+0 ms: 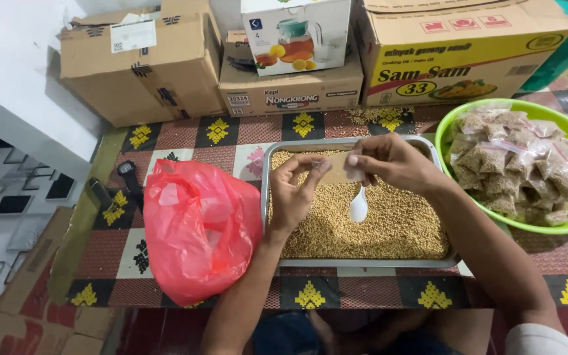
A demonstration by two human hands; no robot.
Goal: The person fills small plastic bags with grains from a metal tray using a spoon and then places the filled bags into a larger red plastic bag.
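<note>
A metal tray [268, 190] full of small tan seeds lies on the patterned mat in front of me. Both my hands hover over it, holding a small clear plastic pouch [338, 169] between them. My left hand [295, 190] pinches the pouch's left edge. My right hand [389, 161] grips its right edge and also holds a white plastic spoon [358, 207], bowl hanging down just above the seeds. The pouch looks flat; its contents cannot be made out.
A red plastic bag [198, 227] sits left of the tray. A green basin [451, 121] holding several filled seed pouches stands at the right. Cardboard boxes [142, 62] line the back. A black wristwatch [127, 172] lies at the mat's left.
</note>
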